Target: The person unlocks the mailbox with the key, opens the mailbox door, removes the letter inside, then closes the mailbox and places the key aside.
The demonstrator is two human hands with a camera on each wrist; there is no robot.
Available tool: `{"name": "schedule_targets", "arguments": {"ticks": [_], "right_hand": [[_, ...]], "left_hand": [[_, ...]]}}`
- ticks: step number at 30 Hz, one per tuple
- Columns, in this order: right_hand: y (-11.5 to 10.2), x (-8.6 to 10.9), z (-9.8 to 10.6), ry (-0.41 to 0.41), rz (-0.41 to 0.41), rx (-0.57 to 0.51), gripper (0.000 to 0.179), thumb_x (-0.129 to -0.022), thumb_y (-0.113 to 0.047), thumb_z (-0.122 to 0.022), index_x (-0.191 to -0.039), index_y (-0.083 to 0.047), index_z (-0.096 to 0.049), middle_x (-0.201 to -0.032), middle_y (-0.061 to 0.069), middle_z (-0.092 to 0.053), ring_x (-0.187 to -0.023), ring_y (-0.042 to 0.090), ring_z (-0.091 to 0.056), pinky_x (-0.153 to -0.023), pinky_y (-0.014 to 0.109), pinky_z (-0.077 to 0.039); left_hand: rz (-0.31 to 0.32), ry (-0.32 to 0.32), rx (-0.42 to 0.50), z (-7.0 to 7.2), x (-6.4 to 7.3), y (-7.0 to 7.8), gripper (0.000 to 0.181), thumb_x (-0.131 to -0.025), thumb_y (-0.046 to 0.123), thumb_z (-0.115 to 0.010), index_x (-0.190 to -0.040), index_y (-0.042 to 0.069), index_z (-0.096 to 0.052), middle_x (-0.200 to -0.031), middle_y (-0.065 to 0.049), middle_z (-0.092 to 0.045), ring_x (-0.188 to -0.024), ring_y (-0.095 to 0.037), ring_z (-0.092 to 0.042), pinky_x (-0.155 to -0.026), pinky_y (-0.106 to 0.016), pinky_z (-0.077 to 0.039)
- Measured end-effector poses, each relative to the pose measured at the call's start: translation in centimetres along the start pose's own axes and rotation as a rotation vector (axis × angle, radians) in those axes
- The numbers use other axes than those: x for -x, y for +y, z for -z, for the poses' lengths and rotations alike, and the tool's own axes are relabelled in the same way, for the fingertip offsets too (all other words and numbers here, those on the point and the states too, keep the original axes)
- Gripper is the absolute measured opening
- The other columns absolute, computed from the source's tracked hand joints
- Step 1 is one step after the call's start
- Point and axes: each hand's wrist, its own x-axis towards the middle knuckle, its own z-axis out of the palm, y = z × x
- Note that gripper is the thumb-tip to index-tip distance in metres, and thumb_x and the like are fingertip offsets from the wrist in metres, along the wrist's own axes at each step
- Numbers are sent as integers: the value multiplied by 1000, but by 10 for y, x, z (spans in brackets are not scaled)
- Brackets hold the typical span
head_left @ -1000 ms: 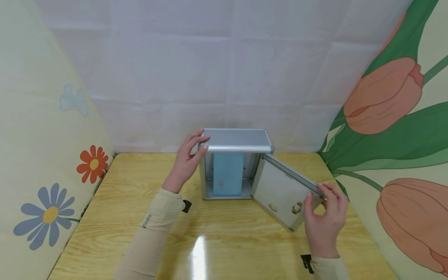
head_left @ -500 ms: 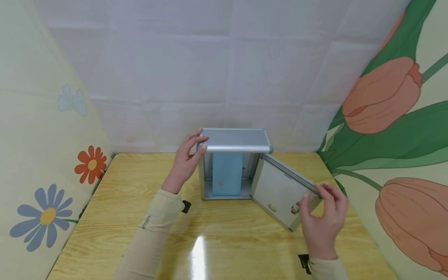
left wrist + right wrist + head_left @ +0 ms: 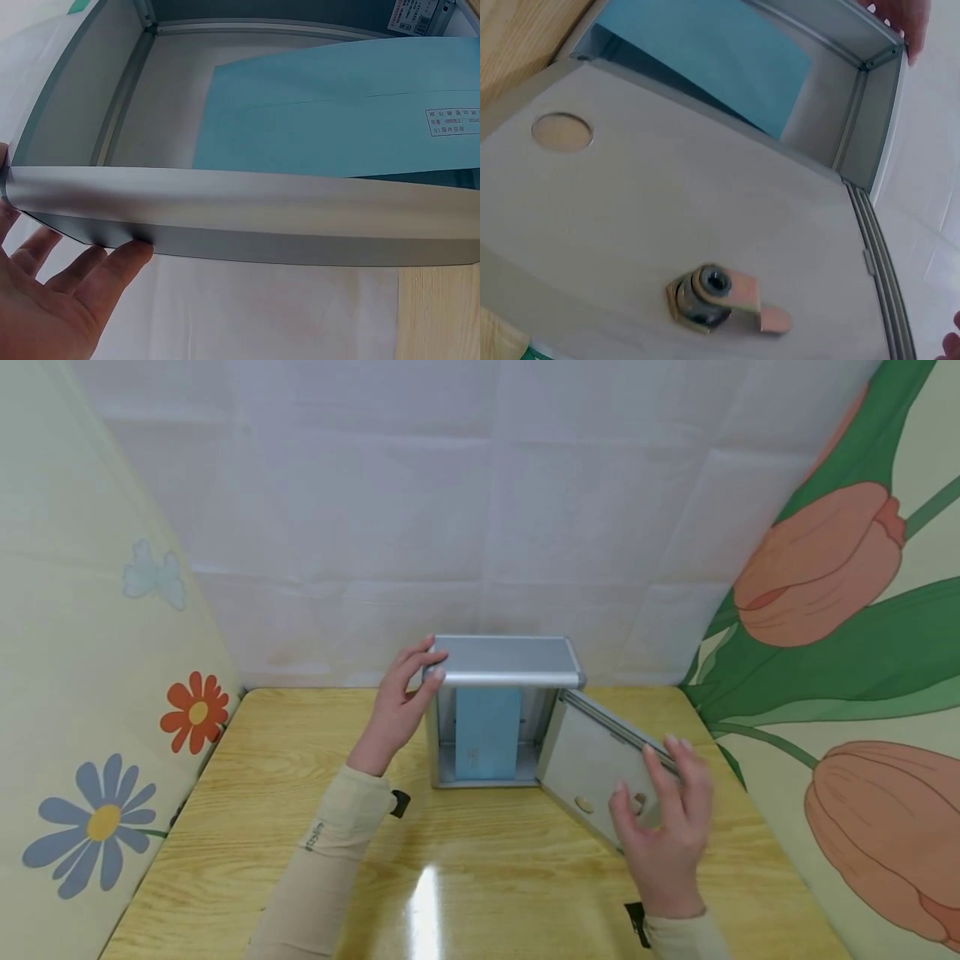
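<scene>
A silver metal letter box (image 3: 510, 656) stands upright at the back of the table, its front facing me. Inside it a light-blue envelope (image 3: 486, 727) leans upright, with small printing near its lower part. My left hand (image 3: 393, 710) grips the box's top left corner, fingers over the top and thumb at the front edge. Swung out to the right, the hinged door (image 3: 581, 752) shows its inner face, with a cam lock (image 3: 712, 292) and a round hole (image 3: 562, 131). In front of its outer end is my right hand (image 3: 671, 843), fingers spread and holding nothing, partly covering the lock.
The wood-grain table (image 3: 480, 877) reaches toward me in front of the box. Close behind the box hangs a white cloth (image 3: 360, 527). Flower-printed panels border the table, with tulips (image 3: 825, 568) on the right and a blue flower (image 3: 105, 822) on the left.
My right hand has let go of the door's outer edge and moved left, across the door's inner face in the head view. The left hand, box and envelope stay put.
</scene>
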Motion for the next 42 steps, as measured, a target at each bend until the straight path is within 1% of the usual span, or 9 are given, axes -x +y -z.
{"name": "schedule_targets", "arguments": {"ticks": [7, 15, 21, 26, 29, 33, 35, 40, 42], "right_hand": [[-6, 3, -12, -67, 25, -62, 40, -88, -21, -64, -112, 11, -62, -118, 31, -55, -112, 47, -50, -102, 39, -38], [-13, 7, -28, -141, 32, -103, 44, -91, -24, -63, -118, 11, -59, -125, 32, -51, -117, 47, -46, -105, 41, -34], [-19, 13, -44, -228, 24, -134, 49, -92, -28, -62, -123, 10, -56, -128, 31, -49, -118, 47, -45, -106, 38, -33], [-24, 20, -54, -341, 2, -165, 58, -93, -33, -61, -130, 9, -50, -135, 31, -44, -123, 44, -42, -108, 38, -32], [-27, 25, -58, -425, -28, -172, 62, -94, -37, -58, -136, 7, -46, -141, 28, -39, -128, 41, -39, -108, 36, -31], [-30, 32, -62, -510, -70, -180, 65, -96, -39, -55, -141, 5, -40, -146, 26, -33, -132, 38, -35, -108, 34, -30], [-31, 35, -65, -546, -93, -178, 67, -96, -41, -54, -143, 4, -38, -148, 24, -30, -133, 37, -34, -107, 36, -32], [-32, 41, -69, -631, -146, -157, 71, -97, -45, -50, -147, 1, -31, -153, 19, -23, -135, 35, -31, -96, 49, -43], [-32, 42, -71, -666, -168, -145, 73, -96, -46, -50, -150, -3, -27, -155, 17, -20, -136, 34, -29, -95, 52, -43]], "left_hand": [[-4, 1, -1, 1, 0, -2, 32, -99, 8, -51, -129, -2, -56, -149, -18, -33, -137, -29, -30, -92, -53, -45], [-1, 4, -6, 1, 0, -3, 31, -99, 8, -51, -129, -3, -56, -149, -18, -33, -137, -28, -31, -91, -52, -46], [-13, 11, -12, 0, 1, -3, 31, -99, 7, -51, -128, -3, -57, -148, -19, -34, -136, -28, -32, -90, -52, -46], [-17, 10, -7, 0, 1, -3, 30, -99, 6, -52, -127, -3, -57, -148, -18, -35, -136, -28, -32, -90, -51, -47], [-18, 13, -6, -1, 0, -2, 30, -98, 5, -52, -127, -3, -57, -148, -18, -35, -136, -29, -32, -91, -52, -46], [-20, 17, -8, -1, -1, -1, 30, -98, 5, -52, -126, -3, -58, -148, -19, -35, -136, -30, -32, -90, -53, -46], [-21, 17, -7, -1, -1, -1, 30, -98, 4, -52, -126, -4, -58, -148, -19, -35, -136, -30, -32, -90, -53, -47], [-24, 22, -2, -1, -2, -2, 30, -98, 3, -52, -126, -4, -58, -147, -19, -36, -136, -30, -33, -89, -53, -47], [-21, 24, -2, -1, -1, -3, 30, -98, 4, -53, -126, -3, -58, -148, -18, -36, -136, -29, -33, -89, -52, -47]]}}
